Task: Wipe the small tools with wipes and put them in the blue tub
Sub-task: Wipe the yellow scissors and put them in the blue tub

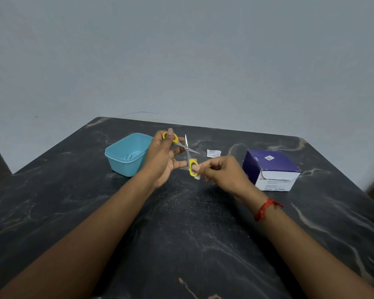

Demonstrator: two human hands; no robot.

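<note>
A plain grey-blue wall (181,50) fills the upper half, matte and evenly lit, with a thin dark hairline (138,113) just above the far table edge. The table (192,234) is black stone with pale, tan-tinged veins and rounded far corners. Dim brown shapes sit at both side edges, too blurred to tell

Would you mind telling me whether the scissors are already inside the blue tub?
No, the left hand and right hand hold the scissors, blades open, beside the blue tub.
</note>
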